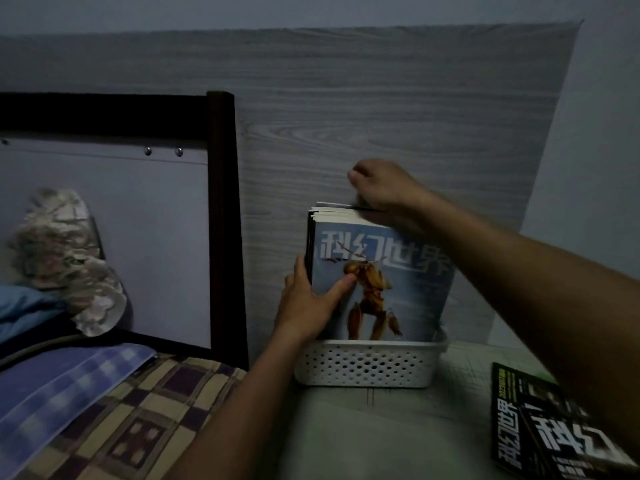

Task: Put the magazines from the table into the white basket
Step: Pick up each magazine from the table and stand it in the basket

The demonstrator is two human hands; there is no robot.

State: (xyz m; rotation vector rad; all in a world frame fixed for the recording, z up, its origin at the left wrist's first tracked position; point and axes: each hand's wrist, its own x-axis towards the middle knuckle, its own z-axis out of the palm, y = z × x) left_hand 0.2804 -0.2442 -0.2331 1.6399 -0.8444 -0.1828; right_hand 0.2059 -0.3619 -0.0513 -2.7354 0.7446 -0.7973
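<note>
1. The white basket [367,367] sits on the table [363,438] against the wood-grain wall panel [381,98], just right of the dark bedpost [225,220]; every place below is given from the basket.
2. A bundle of magazines [381,278] stands upright inside the basket, the blue cover with an orange insect-like figure facing the camera, its lower edge hidden behind the basket's front wall.
3. The left hand [308,306] grips the bundle's left edge above the basket, thumb pressed flat on the front cover and fingers wrapped round the spines.
4. The right hand [381,188] is above the basket at the bundle's top edge, loosely curled and blurred. It seems to press or square the tops, but I cannot tell whether it pinches a page or merely rests there.
5. More dark-covered magazines [554,431] lie flat on the table to the right of the basket and nearer the camera, well apart from it, so the task looks only partly done.
6. To do this step well, in my judgement: keep the left-hand clamp firm so the thin spines do not fan. Tap the top edges level with the right hand and lean the bundle back towards the wall panel. Let go only once it stands by itself.
7. Main risk: the upright bundle stands much taller than the shallow basket and could tip forward over its front wall.
</note>
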